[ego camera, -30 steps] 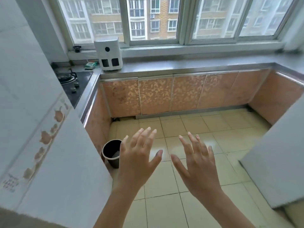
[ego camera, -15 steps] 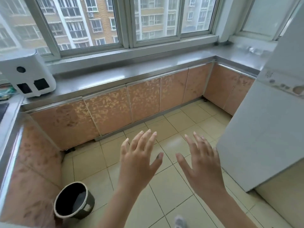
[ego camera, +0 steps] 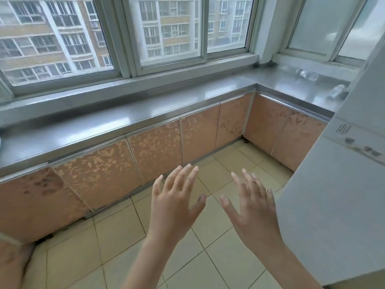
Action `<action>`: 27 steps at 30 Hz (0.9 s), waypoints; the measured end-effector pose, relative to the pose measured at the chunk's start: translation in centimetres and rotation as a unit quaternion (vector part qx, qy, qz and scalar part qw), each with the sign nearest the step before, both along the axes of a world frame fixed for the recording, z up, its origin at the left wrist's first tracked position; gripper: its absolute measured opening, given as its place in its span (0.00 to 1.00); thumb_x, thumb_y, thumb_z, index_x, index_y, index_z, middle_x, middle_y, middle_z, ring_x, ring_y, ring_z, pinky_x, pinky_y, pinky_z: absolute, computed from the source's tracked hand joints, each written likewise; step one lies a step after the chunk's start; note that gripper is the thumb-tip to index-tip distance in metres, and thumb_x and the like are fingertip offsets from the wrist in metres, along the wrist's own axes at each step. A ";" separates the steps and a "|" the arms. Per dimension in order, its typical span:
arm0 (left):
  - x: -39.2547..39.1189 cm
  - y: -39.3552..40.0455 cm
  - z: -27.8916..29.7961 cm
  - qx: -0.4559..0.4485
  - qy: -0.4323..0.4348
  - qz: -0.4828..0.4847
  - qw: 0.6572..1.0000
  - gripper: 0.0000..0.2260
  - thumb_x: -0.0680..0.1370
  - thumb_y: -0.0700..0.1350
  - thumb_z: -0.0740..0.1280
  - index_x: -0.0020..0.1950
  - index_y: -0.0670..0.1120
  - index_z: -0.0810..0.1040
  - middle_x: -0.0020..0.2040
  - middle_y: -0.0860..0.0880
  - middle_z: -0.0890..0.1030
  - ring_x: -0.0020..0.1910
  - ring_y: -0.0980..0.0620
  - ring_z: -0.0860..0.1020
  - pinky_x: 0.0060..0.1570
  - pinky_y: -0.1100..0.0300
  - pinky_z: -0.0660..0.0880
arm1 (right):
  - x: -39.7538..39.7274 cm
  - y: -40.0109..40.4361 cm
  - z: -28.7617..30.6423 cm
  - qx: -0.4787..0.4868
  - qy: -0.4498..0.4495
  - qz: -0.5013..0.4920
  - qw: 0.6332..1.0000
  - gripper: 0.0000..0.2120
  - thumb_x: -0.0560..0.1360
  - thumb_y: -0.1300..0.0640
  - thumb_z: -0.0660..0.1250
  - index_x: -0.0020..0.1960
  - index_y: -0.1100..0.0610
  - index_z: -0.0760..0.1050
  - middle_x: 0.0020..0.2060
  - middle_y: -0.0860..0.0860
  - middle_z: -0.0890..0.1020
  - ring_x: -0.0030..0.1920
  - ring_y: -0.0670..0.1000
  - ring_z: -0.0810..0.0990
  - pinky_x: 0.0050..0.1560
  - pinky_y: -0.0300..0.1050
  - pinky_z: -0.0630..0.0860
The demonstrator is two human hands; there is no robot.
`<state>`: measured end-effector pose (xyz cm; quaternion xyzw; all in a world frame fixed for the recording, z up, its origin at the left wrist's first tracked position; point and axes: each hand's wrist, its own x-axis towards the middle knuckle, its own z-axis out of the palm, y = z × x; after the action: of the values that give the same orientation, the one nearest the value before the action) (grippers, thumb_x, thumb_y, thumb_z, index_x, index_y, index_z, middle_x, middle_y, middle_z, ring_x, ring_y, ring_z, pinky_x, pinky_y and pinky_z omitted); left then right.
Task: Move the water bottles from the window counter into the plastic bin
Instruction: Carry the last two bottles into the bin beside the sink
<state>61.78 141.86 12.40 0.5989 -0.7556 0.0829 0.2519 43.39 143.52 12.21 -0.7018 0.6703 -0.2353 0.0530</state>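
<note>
Left hand [ego camera: 174, 202] and right hand [ego camera: 253, 205] raised over tiled floor [ego camera: 125, 243], fingers spread, holding nothing. Blurred clear water bottles [ego camera: 308, 75] lying far right on steel bench [ego camera: 145, 113], below corner window.

Two clear water bottles [ego camera: 308, 74] lie blurred on the steel counter [ego camera: 187, 101], far along its right-hand leg beneath the side window. A third bottle [ego camera: 336, 92] lies nearer the counter's front, just beside the white wall edge.
</note>
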 end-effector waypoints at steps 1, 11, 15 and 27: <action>-0.5 -1.7 0.1 -0.001 0.000 -0.004 1.000 0.26 0.76 0.60 0.60 0.71 0.50 0.73 0.70 0.52 0.76 0.69 0.50 0.73 0.67 0.47 0.60 | -0.5 -1.5 0.1 -0.001 0.000 -0.004 1.000 0.32 0.75 0.34 0.47 0.75 0.47 0.60 0.76 0.50 0.60 0.76 0.52 0.55 0.72 0.62 0.54; -4.7 -21.1 -0.6 -0.002 0.004 -0.055 0.998 0.26 0.75 0.60 0.59 0.70 0.50 0.74 0.69 0.53 0.76 0.69 0.50 0.74 0.67 0.47 0.61 | -4.6 -18.6 -0.5 0.001 0.004 -0.068 0.998 0.33 0.75 0.34 0.46 0.74 0.47 0.60 0.76 0.50 0.60 0.76 0.52 0.55 0.72 0.62 0.54; -6.1 -29.9 -0.9 0.013 0.001 -0.087 0.996 0.27 0.76 0.60 0.58 0.71 0.51 0.73 0.69 0.53 0.76 0.69 0.51 0.73 0.67 0.48 0.59 | -5.9 -25.7 -0.5 0.012 0.015 -0.098 0.995 0.33 0.74 0.33 0.44 0.75 0.47 0.58 0.77 0.50 0.57 0.76 0.51 0.52 0.73 0.60 0.50; -14.1 -51.5 0.1 0.012 0.004 -0.185 0.983 0.27 0.76 0.61 0.57 0.72 0.51 0.73 0.70 0.54 0.75 0.70 0.51 0.72 0.68 0.49 0.58 | -13.1 -43.6 0.8 0.014 -0.006 -0.191 0.981 0.34 0.73 0.32 0.43 0.75 0.46 0.58 0.77 0.48 0.56 0.76 0.49 0.50 0.74 0.58 0.48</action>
<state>47.66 90.38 12.53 0.4517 -0.8535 0.0235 0.2587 30.26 99.97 13.05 -0.5586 0.7950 -0.2356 0.0206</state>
